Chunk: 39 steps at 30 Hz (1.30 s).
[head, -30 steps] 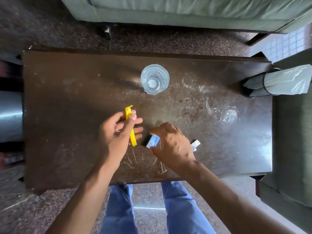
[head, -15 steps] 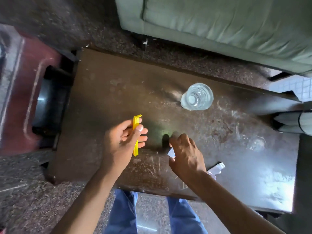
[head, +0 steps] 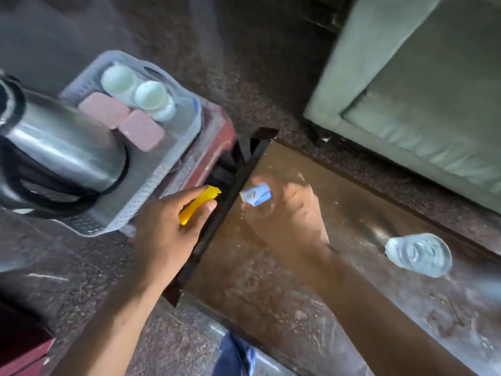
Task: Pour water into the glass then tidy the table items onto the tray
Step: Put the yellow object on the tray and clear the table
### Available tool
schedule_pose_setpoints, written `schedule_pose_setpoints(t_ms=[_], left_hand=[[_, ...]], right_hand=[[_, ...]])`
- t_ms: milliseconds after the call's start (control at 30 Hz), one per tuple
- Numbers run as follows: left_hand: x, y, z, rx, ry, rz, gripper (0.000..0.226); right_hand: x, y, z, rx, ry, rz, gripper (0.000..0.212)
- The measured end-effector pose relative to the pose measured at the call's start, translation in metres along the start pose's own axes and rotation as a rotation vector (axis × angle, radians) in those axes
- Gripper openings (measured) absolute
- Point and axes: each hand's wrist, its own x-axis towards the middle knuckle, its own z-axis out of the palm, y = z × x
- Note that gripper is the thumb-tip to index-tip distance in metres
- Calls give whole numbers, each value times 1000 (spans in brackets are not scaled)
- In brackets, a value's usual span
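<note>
My left hand [head: 168,229] grips a yellow plastic clip [head: 199,203] and hovers past the left edge of the dark table [head: 271,280], close to the white perforated tray [head: 151,191]. Over the table's left end, my right hand [head: 287,215] holds a small blue and white box [head: 256,195]. The glass [head: 418,253] with water stands on the table at the right. On the tray are a steel jug [head: 62,147], two pink blocks [head: 122,120] and two white cups [head: 135,89].
The tray rests on a red stool [head: 217,139] left of the table. A green sofa [head: 423,99] stands behind the table at the upper right. Speckled floor lies around. My blue-trousered legs [head: 235,356] show at the bottom edge.
My view has swung left, bringing the tray and jug into sight. Both hands have moved left from mid-table, the left past the table edge with the clip, the right lifting the small box.
</note>
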Motion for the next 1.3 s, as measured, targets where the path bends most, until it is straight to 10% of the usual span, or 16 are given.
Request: schedule_pose_setpoints(t_ms=[533, 900, 1300], left_hand=[[114, -64, -73, 387, 107, -258, 24], [130, -105, -63, 1, 74, -556, 16], [107, -69, -74, -35, 197, -306, 31]], right_hand=[[166, -167, 90, -257, -368, -353, 37], [177, -192, 138, -545, -514, -351, 38], [156, -196, 89, -310, -380, -356, 35]])
